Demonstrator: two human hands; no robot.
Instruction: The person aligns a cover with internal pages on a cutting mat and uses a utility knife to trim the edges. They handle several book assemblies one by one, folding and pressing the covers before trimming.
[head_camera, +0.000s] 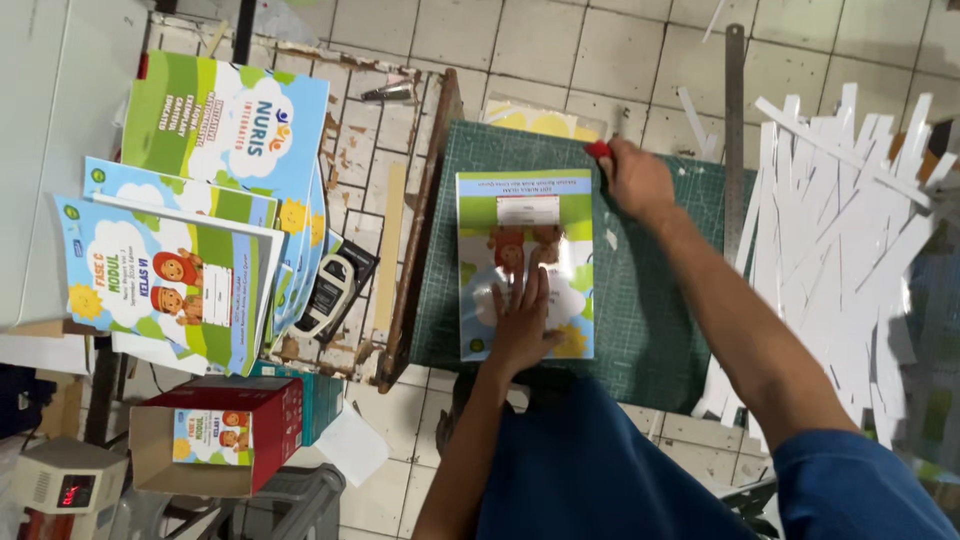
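Over on the far left you've got your stack of booklets (190, 250) fanned out on the pale tabletop (40, 150), covers up, so each one's easy to peel off the top. Below them sits a red cardboard box (225, 435) with a couple more printed covers tucked inside, and a small device with a red display (65, 490) in the corner. A tape dispenser (335, 285) lies on the beat-up grid panel (375, 170), close to hand.

Then the working spot: the green cutting mat (650, 300) is laid flat on the tiled floor (520, 40), which looks like it's there to protect the tiles and give a non-slip base. The booklet cover (525, 260) lies square on the mat, face up, glossy like it's laminated. Your left hand (522, 322) is spread flat and pressing on its lower half, fingers splayed, not gripping anything. Looks like that's to keep the sheet from sliding.

Your right hand (632, 178) is clenched around a red-handled cutter (598, 150) right at the cover's top right corner, lined up with its right edge. I can't make out the blade itself.

Further right, a long metal ruler (735, 130) lies beside the mat, and a big heap of white trimmed strips (850, 230) is piled well clear of the mat.
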